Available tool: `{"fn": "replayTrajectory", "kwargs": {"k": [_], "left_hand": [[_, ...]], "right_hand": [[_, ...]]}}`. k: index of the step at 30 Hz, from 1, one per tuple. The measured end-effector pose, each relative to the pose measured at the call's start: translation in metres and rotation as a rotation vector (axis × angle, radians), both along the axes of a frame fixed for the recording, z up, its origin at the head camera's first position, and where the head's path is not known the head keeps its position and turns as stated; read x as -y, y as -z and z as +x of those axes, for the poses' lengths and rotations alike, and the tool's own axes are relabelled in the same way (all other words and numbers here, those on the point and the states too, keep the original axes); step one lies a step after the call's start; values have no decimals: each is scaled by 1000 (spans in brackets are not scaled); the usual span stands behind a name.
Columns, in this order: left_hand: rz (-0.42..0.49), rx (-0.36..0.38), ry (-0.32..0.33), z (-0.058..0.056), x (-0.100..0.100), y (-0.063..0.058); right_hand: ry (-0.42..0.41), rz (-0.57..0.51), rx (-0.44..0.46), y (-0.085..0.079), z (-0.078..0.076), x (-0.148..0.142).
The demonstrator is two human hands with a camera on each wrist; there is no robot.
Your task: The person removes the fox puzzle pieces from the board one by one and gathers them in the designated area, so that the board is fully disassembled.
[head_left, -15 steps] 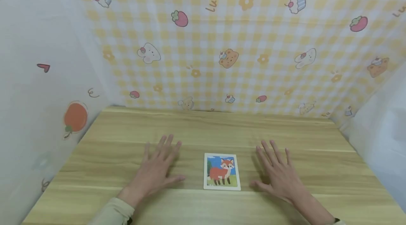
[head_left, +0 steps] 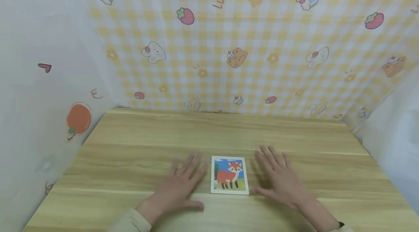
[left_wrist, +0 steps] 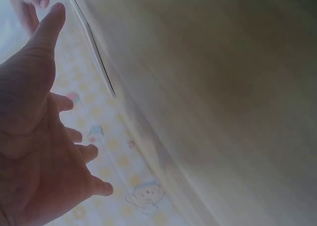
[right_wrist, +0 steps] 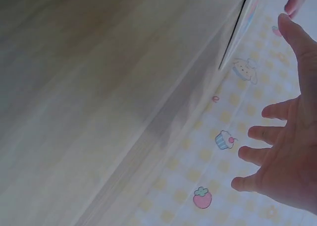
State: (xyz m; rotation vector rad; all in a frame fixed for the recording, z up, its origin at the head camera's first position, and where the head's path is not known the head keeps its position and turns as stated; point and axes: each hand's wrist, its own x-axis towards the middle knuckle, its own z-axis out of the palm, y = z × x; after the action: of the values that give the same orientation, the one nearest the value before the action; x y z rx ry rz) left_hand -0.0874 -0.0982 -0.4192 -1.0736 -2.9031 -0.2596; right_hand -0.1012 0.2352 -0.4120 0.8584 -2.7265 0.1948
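Note:
A square fox picture puzzle (head_left: 230,176) with a white border lies flat on the wooden table (head_left: 163,126), between the two hands. To its left is my left hand (head_left: 178,188), palm down with fingers spread. My right hand (head_left: 279,179) is spread the same way on the puzzle's right side, its thumb near the border. In the left wrist view the left hand (left_wrist: 37,132) appears palm-side, holding nothing, with the puzzle's thin edge (left_wrist: 94,47) beyond the thumb. The right wrist view shows the right hand (right_wrist: 292,141) also holding nothing and raised off the tabletop.
A yellow checked cloth (head_left: 209,43) with cartoon prints hangs behind the table's back edge. White printed cloth (head_left: 42,97) walls the left side, and more white cloth (head_left: 392,123) stands on the right.
My left hand has moved right and slightly nearer to me, closer to the puzzle. The right hand has shifted a little left toward it. The puzzle stays in place on the table.

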Motion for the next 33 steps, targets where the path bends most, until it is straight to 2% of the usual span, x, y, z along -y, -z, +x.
{"fn": "replayTrajectory", "kwargs": {"k": [7,12,20,28,33], "left_hand": [[-26,43,54,6,-20,-4],[-42,93,57,11,-32,-5],[-41,64,87,5,-40,-4],[-15,1,128,-1,-42,-4],[20,-31,140,-6,-45,-5]], "right_hand": [[-63,-76,56,-8,-4,17],[-96,-87,100,-12,-9,30],[-137,-81,130,-17,-15,46],[-101,-76,249,-20,-17,58],[-119,-88,270,-21,-23,65]]}}
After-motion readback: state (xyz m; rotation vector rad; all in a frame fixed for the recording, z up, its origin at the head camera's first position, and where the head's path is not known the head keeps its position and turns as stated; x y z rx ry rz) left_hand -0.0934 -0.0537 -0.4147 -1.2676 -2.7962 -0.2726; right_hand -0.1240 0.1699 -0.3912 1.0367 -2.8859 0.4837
